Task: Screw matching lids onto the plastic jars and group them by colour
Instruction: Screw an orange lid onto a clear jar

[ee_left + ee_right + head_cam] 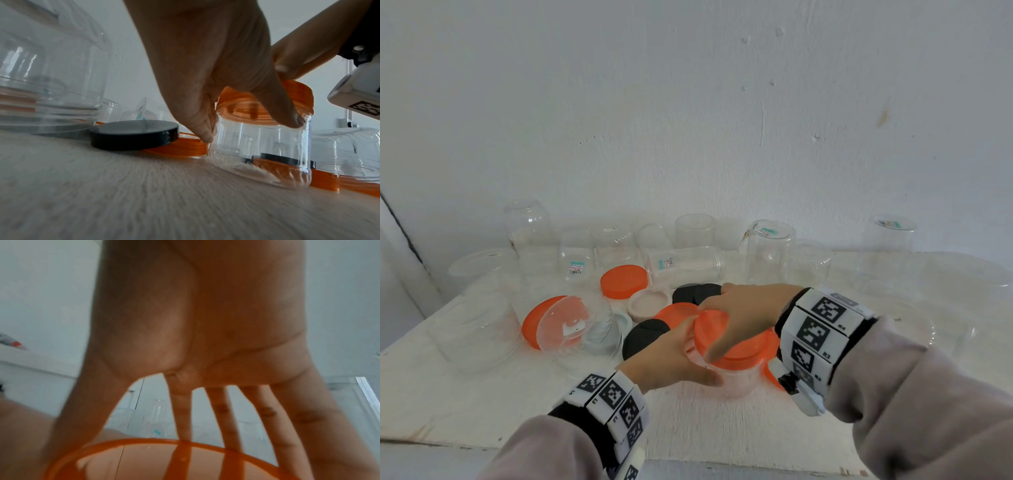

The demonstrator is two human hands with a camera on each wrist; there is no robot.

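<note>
A small clear plastic jar (736, 380) stands upright near the table's front, topped by an orange lid (736, 342). My left hand (674, 356) grips the jar's side, thumb in front and fingers behind. In the left wrist view the jar (261, 149) rests on the tabletop with the orange lid (267, 104) sitting slightly tilted on its mouth. My right hand (743, 311) comes from above and grips the lid's rim with spread fingers. The right wrist view shows those fingers (224, 415) reaching down over the lid (144, 456).
Loose lids lie behind the jar: orange (624, 281), black (645, 337), black (697, 293) and beige (648, 304). Several lidless clear jars stand along the wall (768, 253), one lies on its side (685, 265). A big jar (479, 308) stands left.
</note>
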